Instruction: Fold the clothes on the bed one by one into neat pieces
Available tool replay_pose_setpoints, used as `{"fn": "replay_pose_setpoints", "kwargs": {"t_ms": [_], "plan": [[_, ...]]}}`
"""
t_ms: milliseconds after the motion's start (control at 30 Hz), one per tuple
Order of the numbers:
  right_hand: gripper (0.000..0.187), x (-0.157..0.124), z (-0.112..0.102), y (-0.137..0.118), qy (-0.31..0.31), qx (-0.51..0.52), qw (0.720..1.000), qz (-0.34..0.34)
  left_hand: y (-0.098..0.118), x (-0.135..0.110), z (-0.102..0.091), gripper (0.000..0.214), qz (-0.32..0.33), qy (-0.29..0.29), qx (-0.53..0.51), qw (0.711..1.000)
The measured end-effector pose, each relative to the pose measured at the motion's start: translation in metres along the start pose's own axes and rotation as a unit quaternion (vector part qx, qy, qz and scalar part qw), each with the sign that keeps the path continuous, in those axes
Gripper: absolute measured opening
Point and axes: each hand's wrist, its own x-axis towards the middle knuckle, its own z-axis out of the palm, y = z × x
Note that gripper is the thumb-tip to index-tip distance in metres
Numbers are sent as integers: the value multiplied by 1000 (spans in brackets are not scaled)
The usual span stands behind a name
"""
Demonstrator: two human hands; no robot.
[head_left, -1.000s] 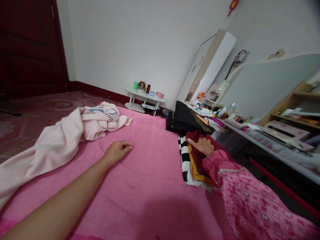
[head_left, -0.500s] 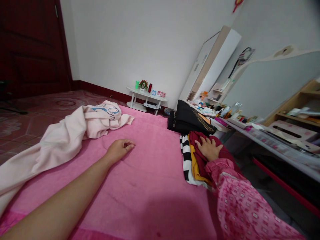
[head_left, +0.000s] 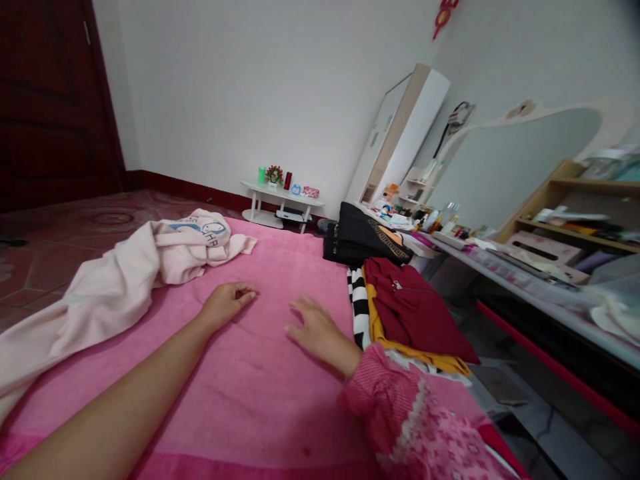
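My left hand (head_left: 227, 307) rests low over the pink bedspread (head_left: 240, 400), fingers loosely bent, the thumb a little apart from them and nothing held. To its right my right hand (head_left: 320, 332) is over the bedspread, blurred by motion, its fingers spread and holding nothing. Beside my right forearm lies a stack of folded clothes. A dark red zip-neck garment (head_left: 415, 303) tops it, above a yellow garment (head_left: 395, 345) and a black-and-white striped one (head_left: 358, 303). Left of my left hand sprawls a crumpled pale pink sweatshirt (head_left: 120, 280) with a blue print.
Folded black clothing (head_left: 360, 237) sits at the bed's far right corner. On the right stands a dressing table (head_left: 530, 287) crowded with bottles, with a mirror (head_left: 520, 167). A small white shelf table (head_left: 280, 193) is by the wall, and a dark red door (head_left: 50, 100) at left.
My right hand has lifted off the dark red garment and moved left over the bedspread. My left hand stays nearly in place. The view has turned slightly right.
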Motion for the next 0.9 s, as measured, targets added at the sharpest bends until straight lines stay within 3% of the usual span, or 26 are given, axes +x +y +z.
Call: {"fn": "replay_pose_setpoints", "kwargs": {"t_ms": [100,233,500,567,633,700,767,833,900], "plan": [[60,9,28,-22,-23,14,999,-33,1,0,1,38,2,2,-26,1000],[58,24,48,-28,-9,0,1000,-25,4,-1,0,35,5,15,-56,998],[44,34,57,-13,42,30,998,-46,8,-4,7,25,-6,43,22,999],[40,35,59,-9,61,42,996,-55,14,-1,0,24,-7,60,49,997],[37,35,59,-7,74,48,994,-60,22,3,-21,27,1,86,80,993],[36,35,60,-7,83,53,993,-63,28,9,-55,34,18,144,150,978],[35,35,59,-8,91,58,992,-64,30,15,-98,44,17,245,270,931],[33,36,59,-9,98,60,991,-63,25,19,-139,56,-57,326,339,881],[32,37,59,-9,104,62,991,-61,15,19,-171,66,-148,293,318,890]]}}
